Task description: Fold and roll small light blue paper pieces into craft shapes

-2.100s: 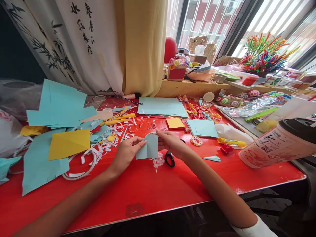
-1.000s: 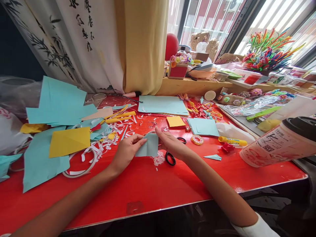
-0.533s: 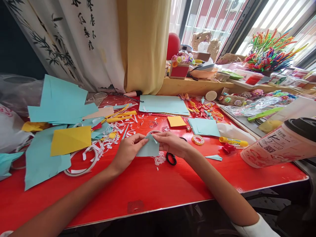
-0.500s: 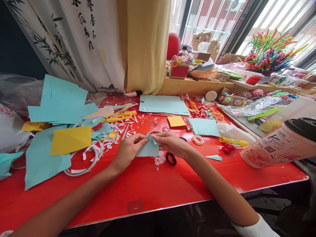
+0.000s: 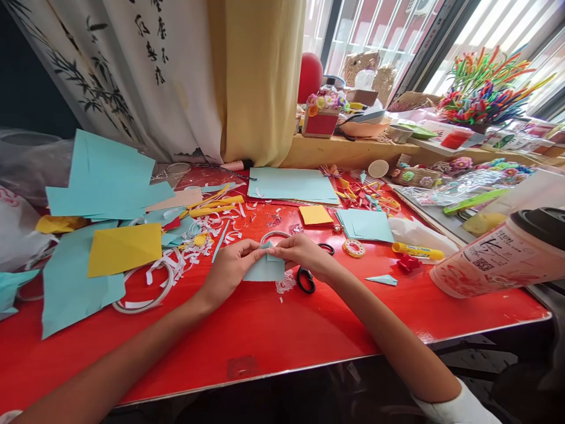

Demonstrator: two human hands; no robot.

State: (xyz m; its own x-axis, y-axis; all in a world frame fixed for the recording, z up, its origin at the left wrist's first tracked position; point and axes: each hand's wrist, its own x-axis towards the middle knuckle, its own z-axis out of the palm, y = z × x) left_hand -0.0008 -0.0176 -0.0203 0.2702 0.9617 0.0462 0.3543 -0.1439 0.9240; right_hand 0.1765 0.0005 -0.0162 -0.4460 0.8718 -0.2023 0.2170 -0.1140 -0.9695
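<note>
A small piece of light blue paper [image 5: 263,271] is held between both hands above the red table [image 5: 282,335]. My left hand [image 5: 232,266] pinches its upper left edge between thumb and fingers. At the upper right, my right hand [image 5: 303,257] grips a folded-over flap of the same paper with thumb and fingertips. Black-handled scissors [image 5: 306,281] lie just behind and beside my right hand, their blades hidden. White paper shreds [image 5: 286,284] lie under the paper's right side.
Blue sheets [image 5: 83,294] and a yellow sheet [image 5: 126,249] cover the left. Behind my hands sit yellow squares [image 5: 315,215], blue squares [image 5: 367,226] and a tape roll [image 5: 354,248]. A glue stick [image 5: 417,251] and a large cup [image 5: 494,253] stand or lie at right.
My right fingers have brought the raised corner flap down and inward against the paper. Both hands stay nearly in place; the view has shifted slightly.
</note>
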